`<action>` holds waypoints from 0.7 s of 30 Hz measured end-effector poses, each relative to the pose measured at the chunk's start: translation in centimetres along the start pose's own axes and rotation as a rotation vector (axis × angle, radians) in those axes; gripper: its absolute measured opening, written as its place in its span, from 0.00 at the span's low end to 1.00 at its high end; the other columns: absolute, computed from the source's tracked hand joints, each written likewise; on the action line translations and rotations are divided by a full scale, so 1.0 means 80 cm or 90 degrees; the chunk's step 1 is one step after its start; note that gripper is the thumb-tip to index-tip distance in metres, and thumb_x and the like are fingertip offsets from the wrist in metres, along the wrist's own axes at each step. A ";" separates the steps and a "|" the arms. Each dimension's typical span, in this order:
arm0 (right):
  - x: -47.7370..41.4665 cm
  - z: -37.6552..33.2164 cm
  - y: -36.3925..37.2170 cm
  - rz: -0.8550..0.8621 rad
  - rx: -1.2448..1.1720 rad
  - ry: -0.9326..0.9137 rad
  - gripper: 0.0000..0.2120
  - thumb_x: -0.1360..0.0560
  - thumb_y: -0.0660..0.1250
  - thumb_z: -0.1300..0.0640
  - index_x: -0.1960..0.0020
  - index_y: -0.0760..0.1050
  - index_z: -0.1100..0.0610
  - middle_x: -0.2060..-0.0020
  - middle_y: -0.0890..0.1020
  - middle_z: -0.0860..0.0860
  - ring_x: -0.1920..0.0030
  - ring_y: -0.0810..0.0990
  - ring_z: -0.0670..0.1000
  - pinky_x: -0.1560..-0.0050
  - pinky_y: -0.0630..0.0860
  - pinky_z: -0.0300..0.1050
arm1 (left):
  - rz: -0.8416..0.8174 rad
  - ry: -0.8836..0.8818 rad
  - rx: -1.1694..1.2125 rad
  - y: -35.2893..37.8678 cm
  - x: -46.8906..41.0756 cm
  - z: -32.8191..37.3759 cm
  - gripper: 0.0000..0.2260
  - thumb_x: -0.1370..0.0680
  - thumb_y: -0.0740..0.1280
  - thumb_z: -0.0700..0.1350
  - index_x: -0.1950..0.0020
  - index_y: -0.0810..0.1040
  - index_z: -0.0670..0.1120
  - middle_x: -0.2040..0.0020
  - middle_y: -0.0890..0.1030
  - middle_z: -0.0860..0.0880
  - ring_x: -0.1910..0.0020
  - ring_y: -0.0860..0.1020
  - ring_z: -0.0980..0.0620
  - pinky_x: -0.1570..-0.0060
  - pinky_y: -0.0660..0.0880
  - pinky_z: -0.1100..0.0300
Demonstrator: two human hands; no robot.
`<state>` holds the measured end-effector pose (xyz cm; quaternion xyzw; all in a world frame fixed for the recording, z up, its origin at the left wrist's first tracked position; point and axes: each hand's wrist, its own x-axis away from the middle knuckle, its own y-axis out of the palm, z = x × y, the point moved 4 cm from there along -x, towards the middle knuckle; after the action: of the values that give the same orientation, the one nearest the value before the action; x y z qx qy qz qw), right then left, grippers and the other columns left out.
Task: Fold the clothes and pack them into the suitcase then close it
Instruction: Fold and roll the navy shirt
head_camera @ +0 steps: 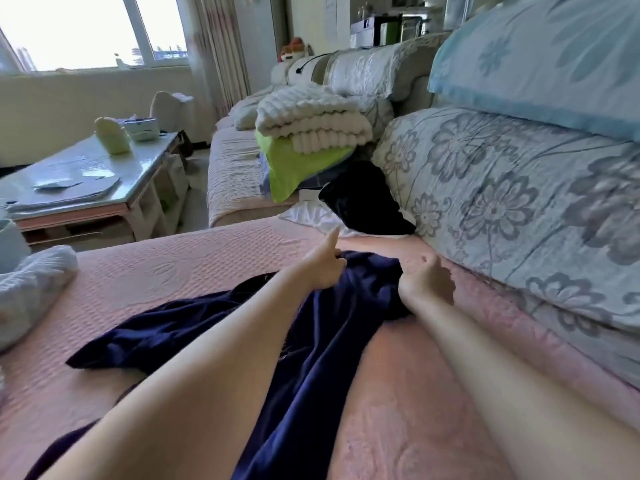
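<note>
Two hands (left hand (323,268), right hand (426,282)), one navy garment (311,358), one black garment (367,202), one white blanket (311,119)

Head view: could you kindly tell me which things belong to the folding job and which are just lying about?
Job: navy garment, gripped by left hand and right hand; black garment; white garment by it.
Lying about: white blanket, green cloth, coffee table, floral cushion.

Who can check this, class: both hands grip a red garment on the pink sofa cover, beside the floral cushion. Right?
Not quite: the head view shows the garment is navy blue, not red. The left hand and right hand do grip it on the pink sofa cover, beside the floral cushion.
</note>
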<state>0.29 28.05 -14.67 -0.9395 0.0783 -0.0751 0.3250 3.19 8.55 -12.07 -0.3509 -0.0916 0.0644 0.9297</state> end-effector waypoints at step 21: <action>0.164 -0.155 0.241 -0.317 0.316 -0.581 0.15 0.17 0.60 0.52 0.33 0.76 0.50 0.38 0.80 0.53 0.37 0.77 0.59 0.37 0.74 0.53 | 0.234 -0.166 -0.357 -0.207 0.207 -0.318 0.16 0.22 0.67 0.49 0.35 0.76 0.48 0.38 0.75 0.45 0.36 0.74 0.42 0.37 0.69 0.54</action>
<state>8.84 3.05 -15.85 -0.7622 -0.3138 0.2475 0.5093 25.76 -17.00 -17.75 -0.5915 -0.1592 0.2472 0.7507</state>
